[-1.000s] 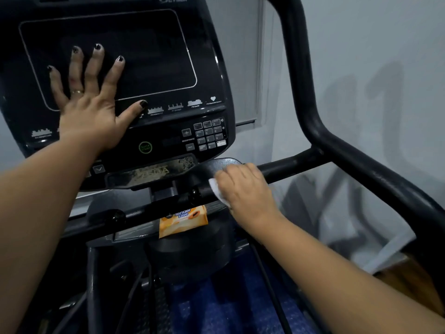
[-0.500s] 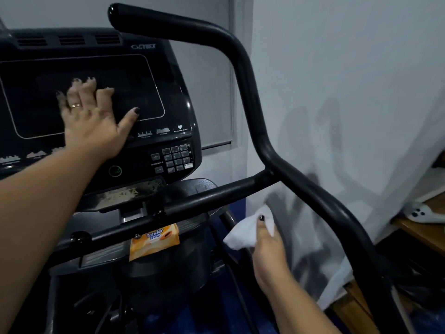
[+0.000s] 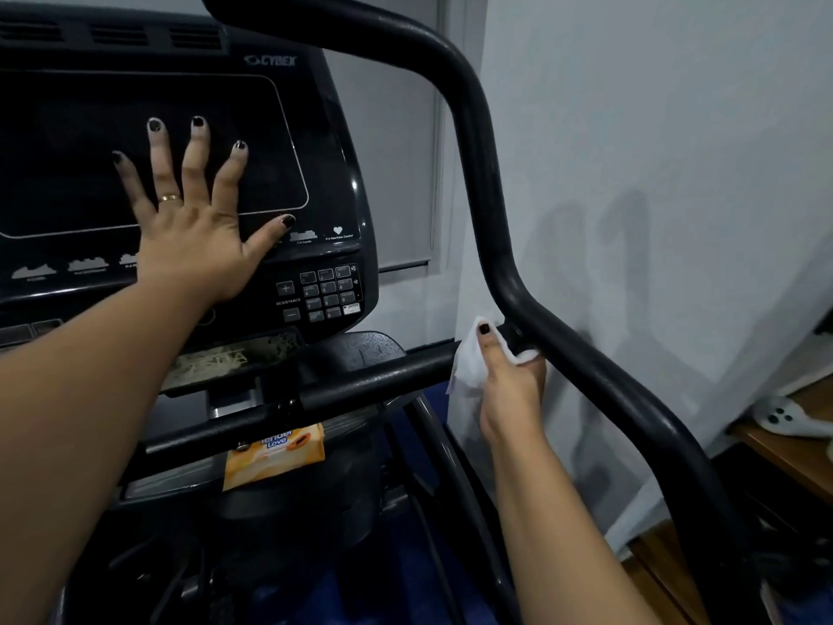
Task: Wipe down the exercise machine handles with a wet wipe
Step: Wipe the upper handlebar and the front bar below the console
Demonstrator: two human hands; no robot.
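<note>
A black curved handle (image 3: 478,142) rises on the right of the exercise machine and meets a black crossbar (image 3: 374,381) low down. My right hand (image 3: 509,385) grips that junction from below, with a white wet wipe (image 3: 471,358) wrapped between palm and bar and the thumb on top of the wipe. My left hand (image 3: 194,227) lies flat with fingers spread on the dark console panel (image 3: 270,128), above the keypad (image 3: 324,293).
An orange wet-wipe packet (image 3: 275,457) sits on the machine body under the crossbar. A pale wall (image 3: 676,173) stands close on the right. A wooden shelf (image 3: 784,453) with a white controller-like object (image 3: 784,417) is at the lower right. Blue floor shows beneath.
My right hand has risen from below the crossbar and now grips the bar junction with the wipe. My left hand's fingers have spread flat on the console. The view has shifted closer.
</note>
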